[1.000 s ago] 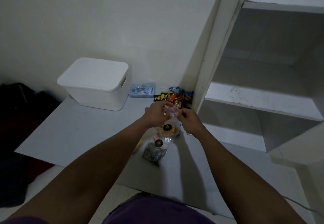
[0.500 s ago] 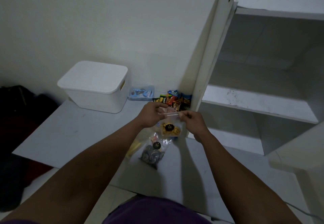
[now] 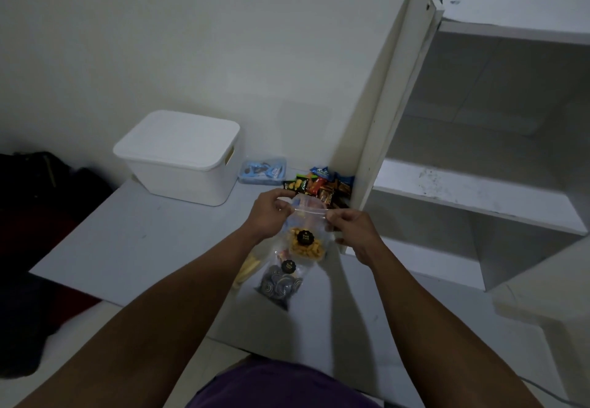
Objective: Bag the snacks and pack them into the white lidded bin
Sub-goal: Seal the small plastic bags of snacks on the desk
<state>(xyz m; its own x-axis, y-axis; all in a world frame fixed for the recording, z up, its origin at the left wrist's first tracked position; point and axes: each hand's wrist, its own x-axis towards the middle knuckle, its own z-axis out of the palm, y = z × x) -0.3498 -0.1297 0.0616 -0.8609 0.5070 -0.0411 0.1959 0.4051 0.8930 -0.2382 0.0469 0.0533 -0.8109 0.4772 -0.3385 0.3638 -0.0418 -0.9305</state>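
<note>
Pinching the top strip of a clear zip bag (image 3: 308,212) between both hands, I hold it above the worktop (image 3: 127,241), to the right of the white lidded bin (image 3: 182,155) and nearer to me than it; my left hand (image 3: 271,212) has thumb and fingers curled on the left end of the strip; my right hand (image 3: 354,228) pinches the right end between thumb and forefinger, its other fingers folded under; whether the seal is pressed closed I cannot tell. Inside the bag hangs a pack of orange snacks (image 3: 306,248) with a round dark label. A second clear bag (image 3: 281,283), holding dark round biscuits and bearing the same kind of label, lies on the worktop below it, further from the bin and closer to me; a pale yellowish piece shows at its left edge, partly hidden by my left forearm. The bin has its lid on and stands at the back of the worktop by the wall; a blue packet (image 3: 261,171) lies just right of it; loose wrapped snacks (image 3: 319,184) are heaped further right, at the foot of a leaning white board (image 3: 392,104); beyond the board, well apart from the bin, is a white shelf unit (image 3: 463,190); a dark bag (image 3: 32,184) sits left of the bin, off the worktop.
</note>
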